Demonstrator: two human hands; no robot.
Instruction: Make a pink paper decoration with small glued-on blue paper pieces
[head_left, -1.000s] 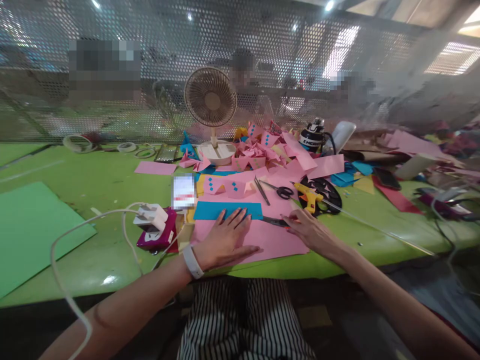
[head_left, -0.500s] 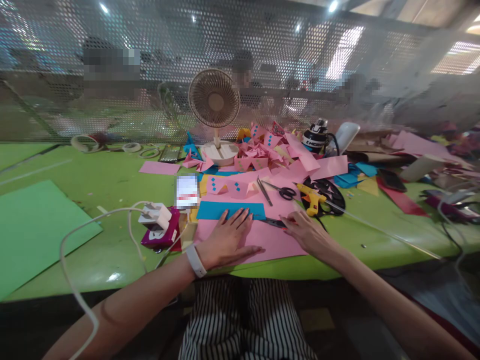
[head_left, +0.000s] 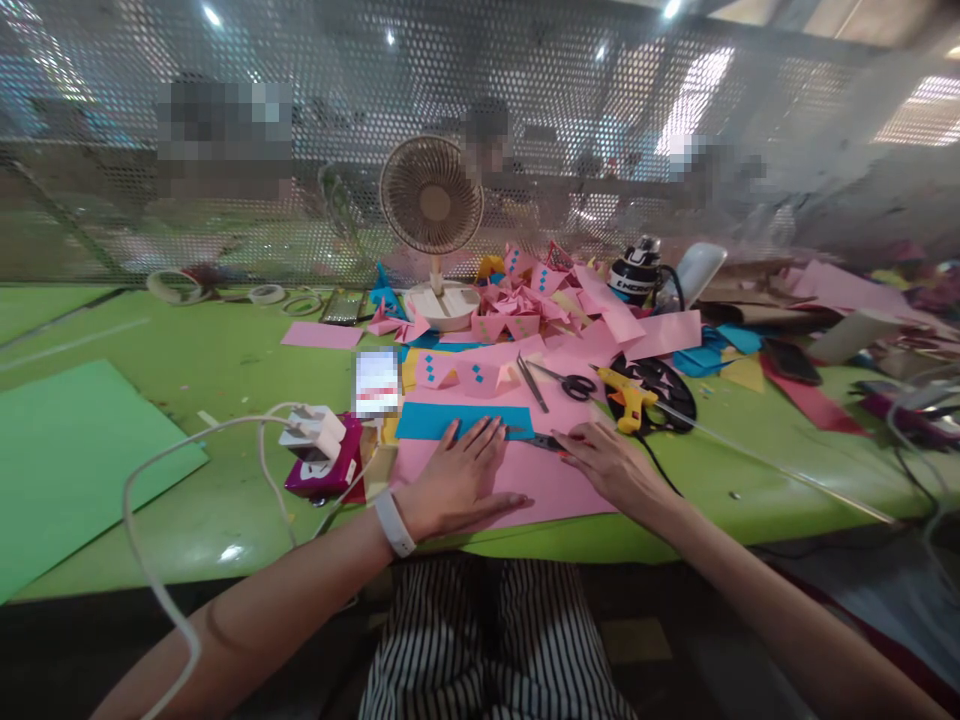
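My left hand [head_left: 457,480] lies flat with fingers spread on a pink paper sheet [head_left: 540,480] at the table's near edge, fingertips reaching a blue paper strip [head_left: 427,420]. My right hand [head_left: 611,465] rests on the same pink sheet to the right, fingers pinched on a thin dark tool [head_left: 536,440] that lies along the blue strip's right end; I cannot tell what tool it is. A white band is on my left wrist.
Scissors [head_left: 566,380], tweezers [head_left: 527,382] and a yellow glue gun [head_left: 630,395] lie behind my hands. A small fan [head_left: 431,215] stands amid pink paper scraps. A charger with white cable [head_left: 315,435] sits left, beside a green sheet [head_left: 67,460]. People sit behind the perforated screen.
My right hand has slid a little to the left along the pink sheet with the thin tool. My left hand has stayed flat in place.
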